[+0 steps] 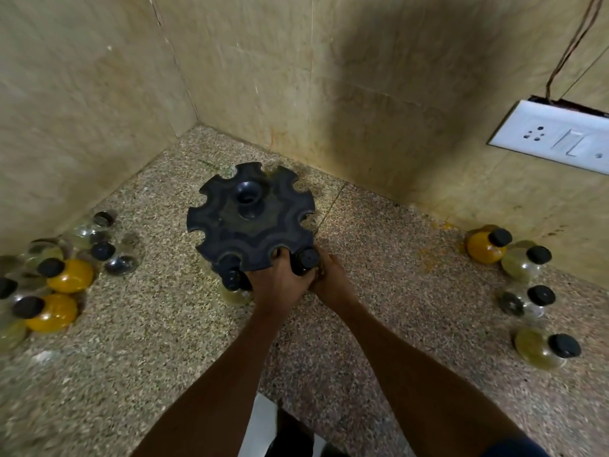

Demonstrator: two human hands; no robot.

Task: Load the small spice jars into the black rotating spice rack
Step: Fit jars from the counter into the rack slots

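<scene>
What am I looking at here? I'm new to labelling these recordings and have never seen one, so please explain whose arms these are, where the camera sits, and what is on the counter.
There is one picture, taken by a camera worn on a person's head, looking down at their own bare arms. No robot is involved.

On the speckled counter, in a tiled corner, stands a black rotating spice rack with notches around its edge. The left hand grips the rack's near edge. The right hand holds a dark-capped jar at a notch.

One jar already hangs in the rack. More small jars wait in a group on the left and a group on the right, some filled with yellow powder.
</scene>
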